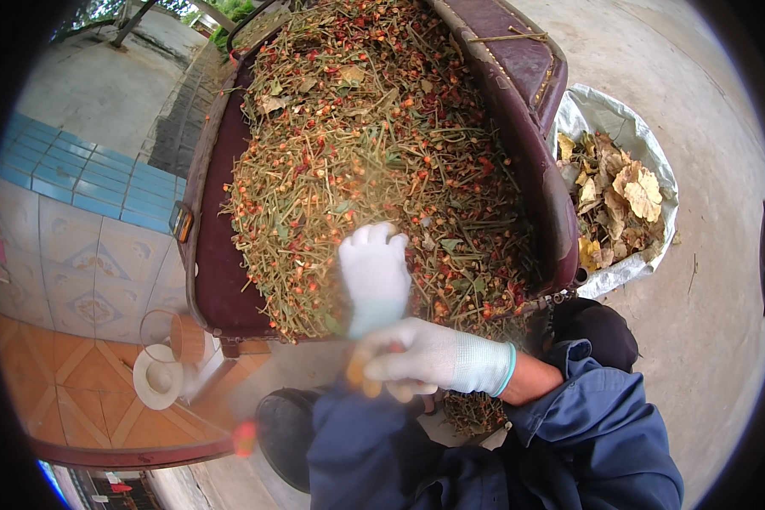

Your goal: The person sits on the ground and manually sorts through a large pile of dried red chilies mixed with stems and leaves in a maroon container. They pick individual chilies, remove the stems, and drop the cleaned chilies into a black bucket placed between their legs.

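Note:
A deep heap of dried stems [370, 146], mixed with small orange and red fruits like chilli pepper bits, fills a maroon cart bed [220, 280]. My left hand [376, 261], in a white knitted glove, lies palm down on the near part of the heap. Its fingertips reach into the stems, so any grip there is hidden. My right hand [433, 363], gloved too with a teal cuff, crosses over the left wrist. Its fingers curl around blurred orange and red fruits [356, 370]. A blurred red spot [244, 438] shows lower left.
On the right, a white woven sack [666, 204] holds dry yellow-brown leaves [637, 191]. The cart's padded side [516, 127] stands between sack and heap. Left are a tiled wall [95, 261], a pale hat [158, 376] and a basket [188, 335]. More stems [475, 413] lie below my arms.

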{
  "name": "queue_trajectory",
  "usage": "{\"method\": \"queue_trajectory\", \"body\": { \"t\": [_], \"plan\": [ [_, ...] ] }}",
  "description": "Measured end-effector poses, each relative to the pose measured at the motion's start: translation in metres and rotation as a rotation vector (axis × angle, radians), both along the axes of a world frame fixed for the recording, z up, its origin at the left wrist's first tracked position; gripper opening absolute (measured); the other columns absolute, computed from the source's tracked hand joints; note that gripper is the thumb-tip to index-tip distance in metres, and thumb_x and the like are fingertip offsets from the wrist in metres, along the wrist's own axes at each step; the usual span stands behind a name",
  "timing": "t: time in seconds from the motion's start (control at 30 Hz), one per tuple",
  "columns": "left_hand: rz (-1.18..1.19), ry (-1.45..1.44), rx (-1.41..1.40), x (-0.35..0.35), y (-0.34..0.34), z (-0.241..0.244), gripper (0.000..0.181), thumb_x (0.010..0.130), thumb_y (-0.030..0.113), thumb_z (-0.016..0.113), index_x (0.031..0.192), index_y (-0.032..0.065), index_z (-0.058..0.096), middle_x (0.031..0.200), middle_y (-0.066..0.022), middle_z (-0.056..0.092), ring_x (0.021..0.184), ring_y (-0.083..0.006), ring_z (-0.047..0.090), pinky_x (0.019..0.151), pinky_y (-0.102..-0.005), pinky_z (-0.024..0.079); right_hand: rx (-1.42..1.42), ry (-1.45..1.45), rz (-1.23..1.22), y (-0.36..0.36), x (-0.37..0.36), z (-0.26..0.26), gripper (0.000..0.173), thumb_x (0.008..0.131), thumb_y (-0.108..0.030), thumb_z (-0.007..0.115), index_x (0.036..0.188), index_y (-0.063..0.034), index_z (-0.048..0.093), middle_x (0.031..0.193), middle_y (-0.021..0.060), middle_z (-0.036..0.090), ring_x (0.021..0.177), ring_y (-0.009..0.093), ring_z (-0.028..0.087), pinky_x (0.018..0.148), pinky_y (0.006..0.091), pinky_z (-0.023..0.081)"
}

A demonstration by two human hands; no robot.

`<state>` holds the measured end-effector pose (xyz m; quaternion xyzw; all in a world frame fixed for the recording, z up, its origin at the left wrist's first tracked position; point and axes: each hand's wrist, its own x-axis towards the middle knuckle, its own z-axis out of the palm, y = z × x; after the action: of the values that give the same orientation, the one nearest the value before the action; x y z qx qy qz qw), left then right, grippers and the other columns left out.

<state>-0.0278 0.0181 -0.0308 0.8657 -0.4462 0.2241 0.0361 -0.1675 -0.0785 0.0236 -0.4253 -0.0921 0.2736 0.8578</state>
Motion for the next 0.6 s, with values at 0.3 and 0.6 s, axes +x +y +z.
{"method": "queue_trajectory", "body": {
  "t": [0.3, 0.6],
  "plan": [
    [0.122, -0.081, -0.226, 0.008, 0.017, 0.031, 0.016, 0.079, 0.011, 0.073, 0.095, 0.0142, 0.075, 0.105, -0.0017, 0.067, 0.105, -0.0262, 0.059, 0.093, -0.0391, 0.044, 0.003, -0.004, 0.023, 0.0, -0.003, 0.001, 0.022, 0.097, -0.021, 0.059, 0.108, -0.0033, 0.066, 0.084, 0.0007, 0.066, 0.057, 0.004, 0.053, 0.042, 0.0194, 0.035],
    [-0.053, 0.116, -0.119, -0.015, 0.01, 0.018, 0.021, 0.075, 0.019, 0.078, 0.095, 0.0144, 0.075, 0.114, -0.0042, 0.066, 0.115, -0.0281, 0.056, 0.097, -0.0424, 0.042, 0.015, -0.016, 0.046, 0.003, -0.004, 0.0, 0.023, 0.097, -0.025, 0.062, 0.107, -0.0048, 0.067, 0.081, 0.0001, 0.065, 0.054, 0.004, 0.049, 0.042, 0.0201, 0.033]
  ]
}}
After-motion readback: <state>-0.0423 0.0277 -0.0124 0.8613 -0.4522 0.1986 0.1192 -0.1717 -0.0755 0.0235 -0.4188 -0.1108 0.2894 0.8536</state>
